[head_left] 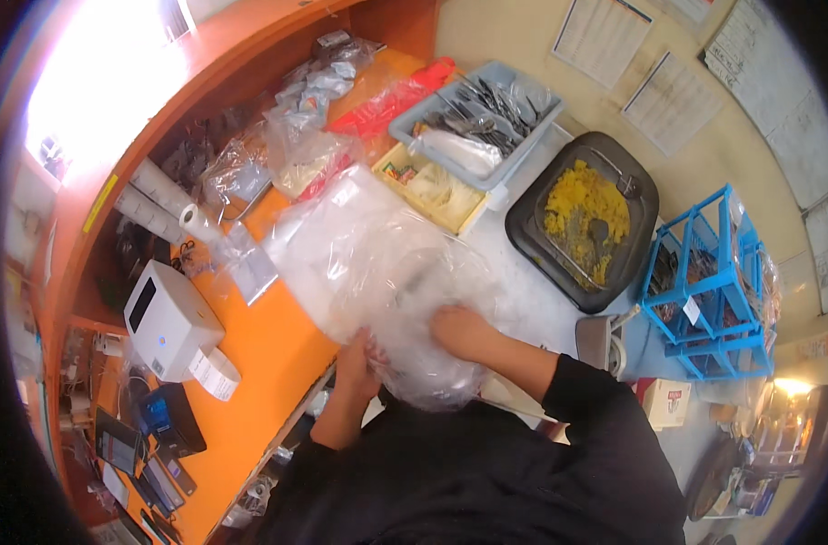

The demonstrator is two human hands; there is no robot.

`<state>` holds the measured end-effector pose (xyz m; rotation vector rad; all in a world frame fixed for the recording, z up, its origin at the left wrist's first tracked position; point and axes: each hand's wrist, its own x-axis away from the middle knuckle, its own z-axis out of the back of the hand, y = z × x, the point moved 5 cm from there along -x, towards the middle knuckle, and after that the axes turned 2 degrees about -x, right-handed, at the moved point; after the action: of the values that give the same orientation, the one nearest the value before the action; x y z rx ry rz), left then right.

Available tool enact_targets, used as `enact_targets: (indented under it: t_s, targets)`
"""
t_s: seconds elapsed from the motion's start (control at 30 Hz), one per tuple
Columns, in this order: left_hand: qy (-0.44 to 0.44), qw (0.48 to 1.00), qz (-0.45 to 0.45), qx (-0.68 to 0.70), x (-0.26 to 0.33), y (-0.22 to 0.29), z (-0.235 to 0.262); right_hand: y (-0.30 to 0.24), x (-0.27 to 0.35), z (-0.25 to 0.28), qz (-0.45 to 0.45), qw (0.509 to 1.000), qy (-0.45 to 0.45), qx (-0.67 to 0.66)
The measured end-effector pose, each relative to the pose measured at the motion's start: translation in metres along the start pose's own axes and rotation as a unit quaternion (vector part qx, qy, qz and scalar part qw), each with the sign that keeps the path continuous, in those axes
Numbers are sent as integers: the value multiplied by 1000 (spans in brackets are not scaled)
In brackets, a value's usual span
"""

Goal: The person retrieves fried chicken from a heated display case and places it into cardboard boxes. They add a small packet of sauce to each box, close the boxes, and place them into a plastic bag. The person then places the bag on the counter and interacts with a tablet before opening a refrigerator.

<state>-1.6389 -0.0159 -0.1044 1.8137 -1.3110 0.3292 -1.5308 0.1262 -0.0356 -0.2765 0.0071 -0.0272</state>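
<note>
A large, crumpled clear plastic bag spreads in front of my body, over the near edge of the counter. My left hand is closed on the bag's left edge, its fingers curled into the film. On the other side, my right hand is bunched in a closed shape against the plastic. Its fingertips are hidden, and I cannot tell whether it is inside the bag or on top. Beyond the bag lies a stack of flat translucent plastic sheets or bags.
Far ahead stand a grey-blue cutlery tray and a yellow bin. To the right are a black electric pan holding yellow food and a blue rack. A white printer and several phones occupy the orange counter at left.
</note>
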Motion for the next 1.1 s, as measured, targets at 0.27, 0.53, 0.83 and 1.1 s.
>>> enact_targets:
  t_s: [0.27, 0.53, 0.83, 1.1]
  targets:
    - [71, 986, -133, -66, 31, 17, 7, -21, 110, 111, -142, 953, 102, -247]
    - [-6, 916, -56, -397, 24, -3, -8, 1, 177, 17, -395, 900, -155, -100]
    - [-109, 957, 100, -248, 22, -88, -29, 0, 173, 155, -261, 834, 238, -425]
    - [-104, 973, 86, -188, 16, -121, -38, 43, 113, 34, -400, 807, 27, -434]
